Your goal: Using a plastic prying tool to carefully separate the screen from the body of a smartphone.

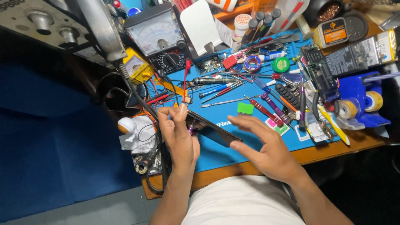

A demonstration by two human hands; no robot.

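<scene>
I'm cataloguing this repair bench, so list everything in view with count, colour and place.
phone: one, black, tilted over the mat, near edge
work mat: one, blue, covers the desk
analog meter: one, white dial, far left
small meter: one, yellow, left of the mat
screwdrivers: several, red and purple handles, mid mat
green pad: one, mid mat
tape dispenser: one, blue, right
phone stand: one, white, far middle
left hand: grips the phone's left end
right hand: fingers spread, thumb at the phone's right end
</scene>
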